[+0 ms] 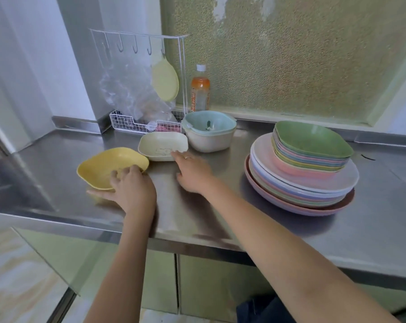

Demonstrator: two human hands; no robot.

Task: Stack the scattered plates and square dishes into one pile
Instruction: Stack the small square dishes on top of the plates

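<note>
A: Where do we stand with the dishes?

B: Our left hand (pixel 129 185) grasps the yellow square dish (pixel 111 167) at its near rim, fingers inside and thumb under it. The dish looks a little lifted on our side. Our right hand (pixel 192 174) is released, flat and spread, and the fingertips (pixel 175 155) touch the near edge of the cream square dish (pixel 163 145). It does not hold it yet.

A: And the pile?

B: The pile (pixel 302 169) sits well apart on the right of the steel tabletop (pixel 220 206): round plates below, square dishes above, with a green square dish (pixel 313 139) on top.

A: What can go wrong from here?

B: We think two things. The yellow dish hangs from one rim only, so it can tip and slide out if we lift it fast. Also the square stack already sits off-centre on the round plates, toward the back. If we put a new dish crooked on it, the top ones may slip off.

A: And the bowl (pixel 209 131) behind?

B: It stands just beside the cream dish. A push from our right hand can knock the dish against it.
</note>
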